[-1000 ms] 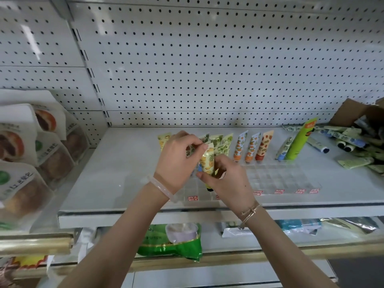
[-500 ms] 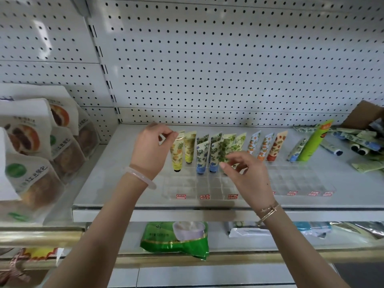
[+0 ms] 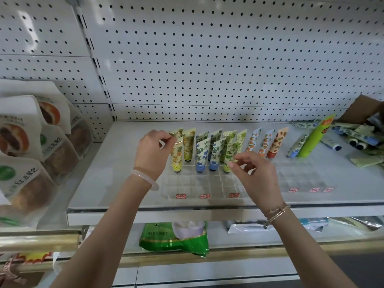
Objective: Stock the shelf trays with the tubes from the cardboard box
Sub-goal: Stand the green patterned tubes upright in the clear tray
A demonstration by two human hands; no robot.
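A: What has changed since a second ago?

B: The two hands, then bunched together around a yellow tube over the clear tray, have parted. That tube now stands upright in the tray's leftmost column, in front of another yellow one.

A: What are the hands doing?

B: The left hand, at 9 o'clock of the standing tubes, pinches the yellow tube's flat top edge between thumb and forefinger. The right hand, at 4 o'clock of them, holds nothing. Its fingers are spread and loosely curled, with the forefinger tip at the foot of a green tube. I cannot tell whether it touches.

A: Where is the stock?

B: The cardboard box sits at 2 o'clock, cut off by the picture's right edge. Loose tubes lie heaped beside it on the shelf.

A: How much room is there?

B: Yellow, blue and green tubes stand close together in the tray's two back rows. Toward 6 o'clock, open compartments run to the tray's front wall, which stops just short of the shelf's front lip. At 9 o'clock, bare shelf runs to the side edge, with snack bags beyond. A second tray lies at 3 o'clock, with three orange-patterned tubes at its back. The pegboard wall closes off 12 o'clock.
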